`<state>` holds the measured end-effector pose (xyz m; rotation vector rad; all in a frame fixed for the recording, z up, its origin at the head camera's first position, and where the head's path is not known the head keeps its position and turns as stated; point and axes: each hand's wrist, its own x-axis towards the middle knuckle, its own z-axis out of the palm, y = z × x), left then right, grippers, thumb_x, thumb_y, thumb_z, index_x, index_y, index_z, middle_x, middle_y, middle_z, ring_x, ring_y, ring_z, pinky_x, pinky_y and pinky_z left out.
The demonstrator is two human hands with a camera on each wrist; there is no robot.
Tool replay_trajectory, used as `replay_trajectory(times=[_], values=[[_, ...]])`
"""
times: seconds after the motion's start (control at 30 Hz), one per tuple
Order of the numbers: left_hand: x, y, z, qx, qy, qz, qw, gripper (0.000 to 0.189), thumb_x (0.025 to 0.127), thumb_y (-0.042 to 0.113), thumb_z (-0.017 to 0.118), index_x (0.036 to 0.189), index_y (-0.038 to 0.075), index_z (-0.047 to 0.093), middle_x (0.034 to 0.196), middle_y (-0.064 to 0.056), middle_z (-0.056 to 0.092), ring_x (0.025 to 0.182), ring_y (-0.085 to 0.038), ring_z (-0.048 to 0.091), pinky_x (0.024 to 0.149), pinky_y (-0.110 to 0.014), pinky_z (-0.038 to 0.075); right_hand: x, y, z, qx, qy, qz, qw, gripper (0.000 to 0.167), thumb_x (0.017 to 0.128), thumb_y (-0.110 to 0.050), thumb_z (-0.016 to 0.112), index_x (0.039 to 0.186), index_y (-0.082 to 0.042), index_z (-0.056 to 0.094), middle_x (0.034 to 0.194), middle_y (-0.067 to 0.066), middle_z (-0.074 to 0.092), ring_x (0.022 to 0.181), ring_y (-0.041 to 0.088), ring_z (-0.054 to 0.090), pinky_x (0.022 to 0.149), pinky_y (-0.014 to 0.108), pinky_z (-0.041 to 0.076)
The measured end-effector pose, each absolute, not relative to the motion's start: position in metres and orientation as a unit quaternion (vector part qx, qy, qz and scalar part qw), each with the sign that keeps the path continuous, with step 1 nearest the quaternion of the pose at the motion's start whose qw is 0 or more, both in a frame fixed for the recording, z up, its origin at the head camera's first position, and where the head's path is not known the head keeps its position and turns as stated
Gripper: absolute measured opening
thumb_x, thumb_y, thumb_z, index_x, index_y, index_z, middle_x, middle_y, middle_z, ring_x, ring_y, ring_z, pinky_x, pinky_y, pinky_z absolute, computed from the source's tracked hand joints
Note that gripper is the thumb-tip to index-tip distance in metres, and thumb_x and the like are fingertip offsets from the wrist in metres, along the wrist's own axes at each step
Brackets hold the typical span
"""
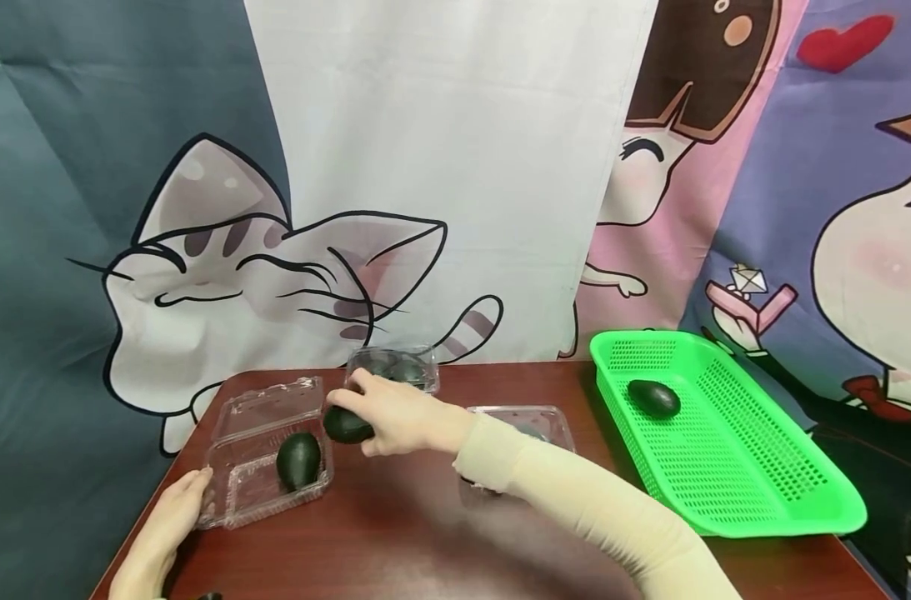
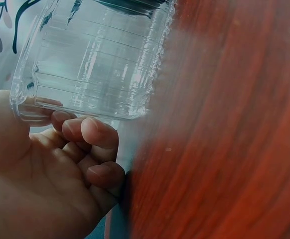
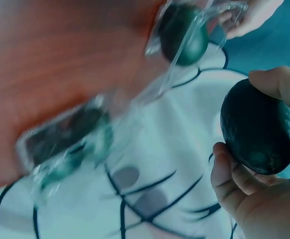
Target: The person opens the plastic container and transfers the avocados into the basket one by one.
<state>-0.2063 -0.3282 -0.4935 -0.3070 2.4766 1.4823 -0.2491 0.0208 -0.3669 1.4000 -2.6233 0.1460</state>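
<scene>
My right hand (image 1: pixel 398 412) grips a dark green avocado (image 1: pixel 346 425) between thumb and fingers, just right of an open clear plastic clamshell box (image 1: pixel 256 492). The right wrist view shows this avocado (image 3: pixel 259 127) close up, with the fingers curled round its sides. Inside the box's right half lies another avocado (image 1: pixel 299 461). At the box's left end my left hand (image 1: pixel 177 508) holds the edge. In the left wrist view the fingers of the left hand (image 2: pixel 60 169) curl at the rim of the clear box (image 2: pixel 90 59), thumb on its far side.
A green plastic basket (image 1: pixel 755 450) with one avocado (image 1: pixel 653 399) stands on the right of the brown table (image 1: pixel 395 533). At the back is a clear box (image 1: pixel 392 367) with dark avocados inside. Another clear box (image 1: pixel 553 423) is partly behind my right forearm. A printed cloth hangs behind.
</scene>
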Motion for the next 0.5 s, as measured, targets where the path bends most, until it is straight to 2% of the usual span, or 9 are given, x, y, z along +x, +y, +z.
replay_trajectory(times=[0.1, 0.17, 0.23, 0.3, 0.4, 0.5], values=[[-0.207, -0.328, -0.492, -0.107, 0.847, 0.507, 0.115, 0.064, 0.105, 0.046, 0.021, 0.126, -0.012, 0.039, 0.117, -0.026, 0.047, 0.093, -0.020, 0.054, 0.073, -0.033, 0.046, -0.257, 0.039, -0.360, 0.460, -0.881, 0.050, 0.094, 0.078, 0.073, -0.029, 0.084, 0.139, -0.023, 0.043, 0.117, 0.003, 0.043, 0.092, 0.013, 0.055, 0.075, 0.028, 0.051], [-0.207, -0.328, -0.492, -0.107, 0.846, 0.510, 0.115, 0.063, 0.105, 0.045, 0.022, 0.125, -0.012, 0.039, 0.116, -0.024, 0.047, 0.090, -0.016, 0.053, 0.073, -0.033, 0.046, -0.263, 0.051, -0.354, 0.448, -0.887, 0.052, 0.096, 0.079, 0.073, -0.028, 0.084, 0.140, -0.023, 0.043, 0.118, 0.004, 0.043, 0.092, 0.014, 0.056, 0.076, 0.030, 0.052], [-0.207, -0.328, -0.491, -0.105, 0.845, 0.511, 0.120, 0.067, 0.105, 0.046, 0.021, 0.133, -0.013, 0.034, 0.126, -0.029, 0.042, 0.098, -0.023, 0.054, 0.075, -0.033, 0.047, -0.268, 0.064, -0.347, 0.431, -0.895, 0.057, 0.095, 0.079, 0.074, -0.027, 0.083, 0.141, -0.023, 0.042, 0.119, 0.005, 0.043, 0.091, 0.015, 0.056, 0.075, 0.031, 0.052], [-0.207, -0.328, -0.492, -0.106, 0.844, 0.512, 0.119, 0.067, 0.105, 0.046, 0.021, 0.134, -0.013, 0.033, 0.130, -0.031, 0.039, 0.099, -0.023, 0.054, 0.075, -0.032, 0.048, -0.272, 0.076, -0.339, 0.417, -0.902, 0.065, 0.090, 0.079, 0.075, -0.025, 0.083, 0.142, -0.024, 0.041, 0.121, 0.006, 0.043, 0.090, 0.015, 0.056, 0.074, 0.031, 0.052], [-0.206, -0.329, -0.494, -0.109, 0.842, 0.516, 0.113, 0.062, 0.105, 0.044, 0.022, 0.126, -0.011, 0.040, 0.117, -0.025, 0.048, 0.094, -0.022, 0.055, 0.074, -0.031, 0.047, -0.277, 0.094, -0.329, 0.400, -0.909, 0.072, 0.096, 0.078, 0.075, -0.025, 0.083, 0.142, -0.025, 0.042, 0.123, 0.006, 0.044, 0.091, 0.015, 0.058, 0.075, 0.032, 0.052], [-0.207, -0.330, -0.495, -0.111, 0.841, 0.519, 0.103, 0.057, 0.105, 0.042, 0.024, 0.118, -0.010, 0.044, 0.103, -0.015, 0.051, 0.083, -0.011, 0.053, 0.070, -0.029, 0.047, -0.284, 0.114, -0.324, 0.387, -0.912, 0.072, 0.112, 0.078, 0.074, -0.025, 0.084, 0.141, -0.023, 0.044, 0.123, 0.006, 0.045, 0.094, 0.018, 0.059, 0.080, 0.035, 0.051]])
